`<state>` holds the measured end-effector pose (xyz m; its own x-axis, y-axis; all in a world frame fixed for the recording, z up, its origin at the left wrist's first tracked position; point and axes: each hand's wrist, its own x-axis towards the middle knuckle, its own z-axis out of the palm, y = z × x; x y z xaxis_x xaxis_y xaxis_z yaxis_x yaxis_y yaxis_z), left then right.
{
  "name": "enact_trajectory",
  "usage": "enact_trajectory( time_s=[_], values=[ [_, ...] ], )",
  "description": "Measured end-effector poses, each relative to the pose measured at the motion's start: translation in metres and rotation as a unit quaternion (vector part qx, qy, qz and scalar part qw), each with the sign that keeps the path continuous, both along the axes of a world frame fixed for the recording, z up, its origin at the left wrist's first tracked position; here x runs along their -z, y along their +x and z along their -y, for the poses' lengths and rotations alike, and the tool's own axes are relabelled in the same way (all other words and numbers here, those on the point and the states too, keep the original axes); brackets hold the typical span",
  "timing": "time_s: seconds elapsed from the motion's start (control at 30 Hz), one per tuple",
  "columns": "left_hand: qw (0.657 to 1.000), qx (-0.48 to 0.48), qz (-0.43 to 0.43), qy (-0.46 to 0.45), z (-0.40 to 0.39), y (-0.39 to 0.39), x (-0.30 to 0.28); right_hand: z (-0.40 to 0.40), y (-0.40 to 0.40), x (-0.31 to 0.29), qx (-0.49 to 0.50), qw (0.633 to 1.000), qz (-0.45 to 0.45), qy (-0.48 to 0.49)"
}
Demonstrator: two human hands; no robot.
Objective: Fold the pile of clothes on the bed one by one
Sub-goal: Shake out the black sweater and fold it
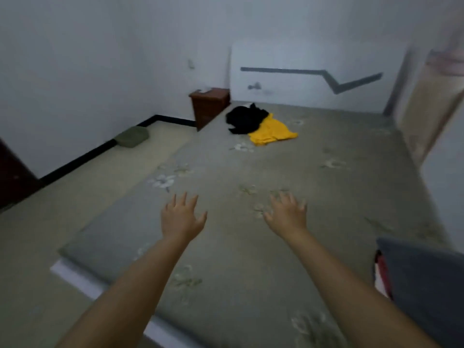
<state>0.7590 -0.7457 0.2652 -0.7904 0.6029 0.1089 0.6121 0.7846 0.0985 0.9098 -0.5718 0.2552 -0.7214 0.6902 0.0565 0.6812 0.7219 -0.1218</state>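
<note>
The fingers of the left hand (pixel 181 218) are straight and fanned apart, palm down, holding nothing; those of the right hand (pixel 287 214) are likewise spread, slightly blurred at the tips, and grip nothing. Both hands reach forward on bare forearms over the near half of the bed (pixel 313 202); whether they touch the cover or hover just above it cannot be told. The bed's cover is a dull grey-green cloth, flat and matt, printed with scattered pale flowers, and a white edge of the frame shows at its near left corner. Well apart from the hands, near the far left corner of the bed, lies the pile of clothes: a black garment (pixel 246 118), crumpled into a soft, rounded heap with no clear long axis, and touching it on its right a yellow garment (pixel 272 133), flatter and wrinkled, its long axis running diagonally from the black heap toward the near right. Behind the pile stands a white headboard (pixel 301 59) crossed by a dark angular stripe. Just beside the bed's far left corner is a boxy reddish-brown wooden nightstand (pixel 209 104). On the pale floor by the wall lies an olive cushion (pixel 132 136), soft and rounded-square. At the near right edge sits a dark grey fabric object (pixel 424 277) with a red part beside it.
</note>
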Motion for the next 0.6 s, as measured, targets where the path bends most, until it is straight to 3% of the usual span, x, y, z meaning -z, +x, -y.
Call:
enact_trajectory(
  time_s=[0.3,0.6],
  values=[
    [0.982,-0.188,-0.021,0.018,0.256,-0.144,-0.029,0.212,-0.219,-0.036,-0.229,0.972,-0.036,0.027],
    [0.956,-0.291,-0.030,0.006,0.420,-0.276,-0.030,0.369,-0.390,-0.033,-0.366,0.929,-0.049,0.018]
  ],
)
